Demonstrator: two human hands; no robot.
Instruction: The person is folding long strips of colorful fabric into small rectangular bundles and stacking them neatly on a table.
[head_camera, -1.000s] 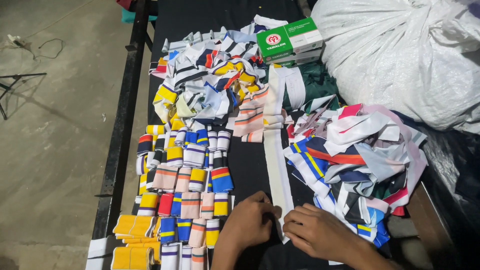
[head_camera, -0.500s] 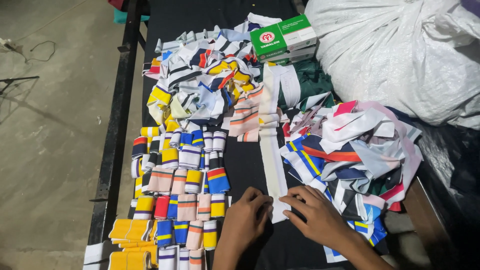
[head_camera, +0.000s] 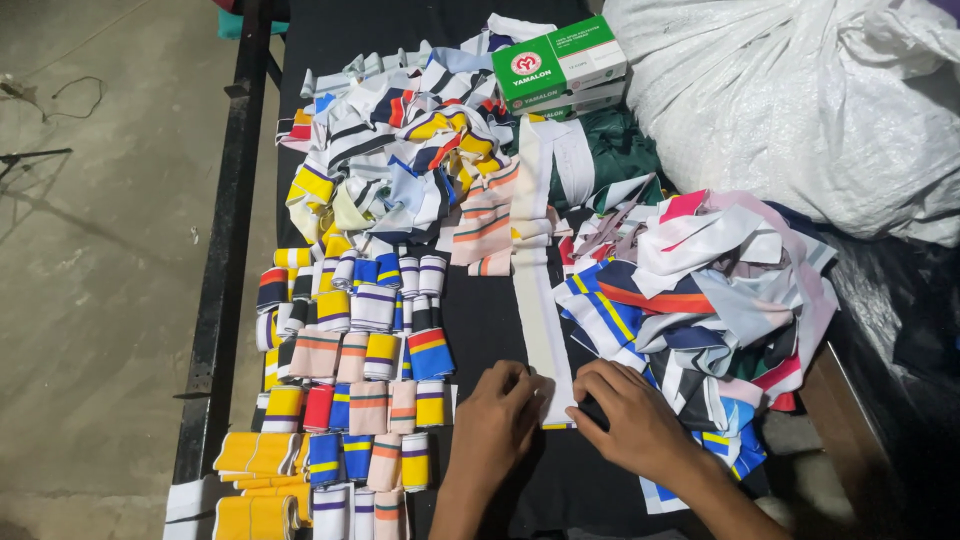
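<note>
Both hands, left hand (head_camera: 497, 415) and right hand (head_camera: 630, 415), were pinched on the near end of a white strip (head_camera: 545, 340) on the worktop (head_camera: 490, 310). Folded pieces (head_camera: 350, 380) were already ranked leftward; loose heaps (head_camera: 710, 290) remained unsorted.

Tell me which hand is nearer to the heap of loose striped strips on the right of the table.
Right. The right hand lies against the heap's near edge; the left hand sits farther away, across the long white strip.

Long white ribbed fabric strip (head_camera: 541, 300) lies flat and straight, running near-to-far down the middle of the black counter (head_camera: 480, 300), near end pinned under fingertips.
</note>
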